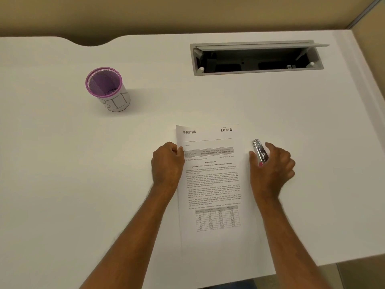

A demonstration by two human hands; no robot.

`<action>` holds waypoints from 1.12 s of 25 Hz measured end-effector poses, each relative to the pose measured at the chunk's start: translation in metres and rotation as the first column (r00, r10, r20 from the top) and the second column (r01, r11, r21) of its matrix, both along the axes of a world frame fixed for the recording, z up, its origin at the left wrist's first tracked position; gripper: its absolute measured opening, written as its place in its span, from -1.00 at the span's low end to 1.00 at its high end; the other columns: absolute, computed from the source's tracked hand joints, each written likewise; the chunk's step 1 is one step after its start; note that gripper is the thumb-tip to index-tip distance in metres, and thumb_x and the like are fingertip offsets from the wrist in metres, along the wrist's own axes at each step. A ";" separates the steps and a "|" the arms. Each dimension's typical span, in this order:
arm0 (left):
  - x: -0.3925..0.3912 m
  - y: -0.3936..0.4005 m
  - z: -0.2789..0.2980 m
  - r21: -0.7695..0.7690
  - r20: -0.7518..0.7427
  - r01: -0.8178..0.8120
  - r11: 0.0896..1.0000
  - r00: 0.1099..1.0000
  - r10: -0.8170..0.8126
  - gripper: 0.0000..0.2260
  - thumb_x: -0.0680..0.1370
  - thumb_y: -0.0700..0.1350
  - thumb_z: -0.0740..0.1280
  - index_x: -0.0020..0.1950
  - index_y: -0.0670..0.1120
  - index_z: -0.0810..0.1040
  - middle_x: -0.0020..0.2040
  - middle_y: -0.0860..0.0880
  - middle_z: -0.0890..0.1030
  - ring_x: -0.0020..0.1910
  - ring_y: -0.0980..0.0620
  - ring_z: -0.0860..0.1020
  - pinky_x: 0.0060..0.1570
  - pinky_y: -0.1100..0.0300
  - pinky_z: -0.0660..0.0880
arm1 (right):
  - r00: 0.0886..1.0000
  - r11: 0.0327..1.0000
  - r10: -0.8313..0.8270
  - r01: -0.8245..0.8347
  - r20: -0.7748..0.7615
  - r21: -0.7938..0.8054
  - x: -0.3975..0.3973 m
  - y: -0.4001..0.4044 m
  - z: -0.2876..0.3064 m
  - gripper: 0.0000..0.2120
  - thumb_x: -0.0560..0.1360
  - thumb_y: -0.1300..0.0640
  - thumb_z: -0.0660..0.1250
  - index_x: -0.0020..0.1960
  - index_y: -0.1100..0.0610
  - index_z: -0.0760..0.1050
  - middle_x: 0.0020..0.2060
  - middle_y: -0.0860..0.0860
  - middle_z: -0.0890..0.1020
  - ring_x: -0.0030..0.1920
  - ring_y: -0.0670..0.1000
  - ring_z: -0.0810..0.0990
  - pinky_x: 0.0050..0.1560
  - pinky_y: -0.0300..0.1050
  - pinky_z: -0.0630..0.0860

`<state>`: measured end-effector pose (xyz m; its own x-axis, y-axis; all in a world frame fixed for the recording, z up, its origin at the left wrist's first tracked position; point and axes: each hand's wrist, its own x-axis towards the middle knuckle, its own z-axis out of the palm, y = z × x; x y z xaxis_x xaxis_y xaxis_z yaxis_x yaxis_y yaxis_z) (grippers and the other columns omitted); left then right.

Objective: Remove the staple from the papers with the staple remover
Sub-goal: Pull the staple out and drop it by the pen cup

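On the desk (62,163) the left hand (166,163) pinches the papers' (212,184) edge; the right hand (270,170), fingers curled, grips the remover (259,152). No staple visible; extraction seems not yet begun.

A white desk (62,184) filled most of the view. On its left part stood a purple mesh cup (107,88) wrapped in a paper label with handwritten letters. Toward the back right, a grey cable hatch (257,57) was set into the desk, its lid raised.
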<state>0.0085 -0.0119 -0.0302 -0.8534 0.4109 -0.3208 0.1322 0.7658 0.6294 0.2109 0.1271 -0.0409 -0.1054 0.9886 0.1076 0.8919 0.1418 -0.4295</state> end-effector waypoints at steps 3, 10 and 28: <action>-0.003 -0.001 -0.003 -0.015 -0.026 0.012 1.000 1.000 -0.012 -0.78 0.61 0.01 0.34 -0.17 -0.08 0.55 -0.29 0.07 0.60 -0.32 0.04 0.56 -0.34 0.18 0.47 | 0.922 0.968 0.249 -0.249 -0.295 0.038 -0.034 -0.027 0.011 -0.80 0.54 0.16 0.42 0.16 0.08 0.58 0.09 0.04 0.55 0.07 0.05 0.54 0.11 0.04 0.55; 0.007 -0.011 -0.005 -0.022 -0.162 0.148 0.989 0.975 -0.149 -0.67 0.61 0.05 0.36 0.30 -0.08 0.46 0.23 -0.07 0.56 0.06 -0.04 0.57 -0.03 0.12 0.53 | 0.857 0.874 0.341 -0.440 -0.386 -0.204 -0.105 -0.068 0.004 -0.91 0.59 0.17 0.38 0.08 0.09 0.63 -0.06 -0.05 0.62 -0.15 -0.13 0.58 -0.14 -0.22 0.61; 0.019 -0.044 -0.035 -0.298 -0.361 0.379 0.876 0.805 -0.471 -0.45 0.67 0.14 0.08 0.60 -0.11 0.30 0.61 -0.15 0.31 0.59 -0.18 0.28 0.56 -0.16 0.16 | 0.947 0.936 0.269 -0.300 -0.177 -0.186 -0.138 -0.077 -0.004 -0.95 0.57 -0.04 0.41 -0.02 -0.08 0.59 -0.09 -0.14 0.63 -0.11 -0.08 0.60 -0.19 -0.12 0.58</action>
<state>0.0274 -0.0561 -0.0650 -0.6777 0.7288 -0.0979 0.6838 0.6736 0.2805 0.0724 0.0502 -0.0447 -0.3841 0.9213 -0.0613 0.7522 0.2737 -0.5994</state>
